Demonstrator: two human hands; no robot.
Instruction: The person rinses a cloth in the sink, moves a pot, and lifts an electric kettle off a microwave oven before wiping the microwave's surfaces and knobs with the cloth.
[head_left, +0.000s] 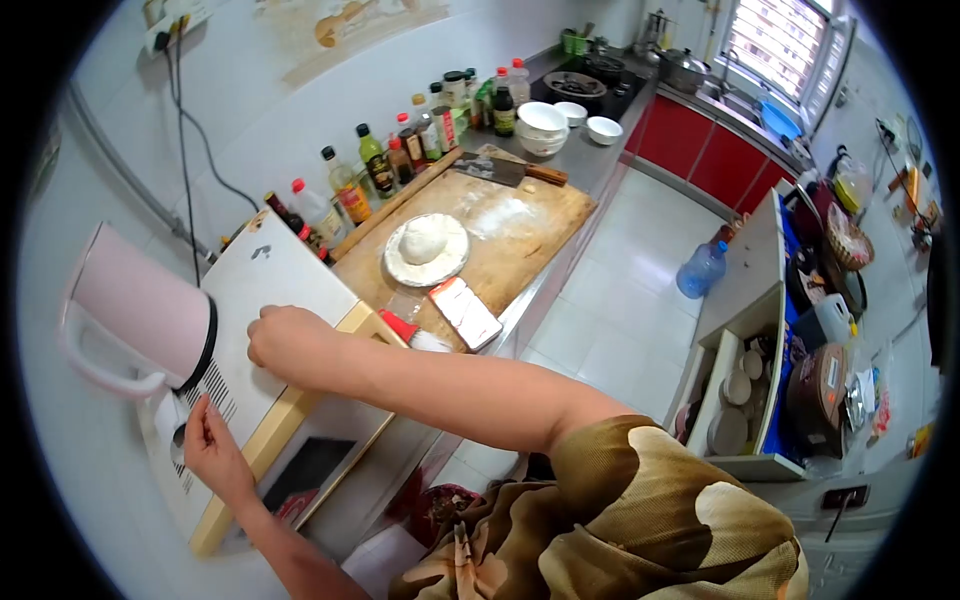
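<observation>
My left hand is closed in a pinch beside the base of a pink kettle; anything between its fingertips is too small to make out. Its fingers are near the striped vents on the white top of a box-shaped appliance. My right hand is curled above that same white top, to the right of the kettle, and its palm is hidden. Beyond my right forearm, a ball of dough sits on a floury plate on a wooden cutting board.
A cleaver and rolling pin lie on the board's far side. At its near end are a white-and-red packet and a red-handled brush. Bottles line the wall; white bowls stand farther along. A power cord hangs behind the kettle.
</observation>
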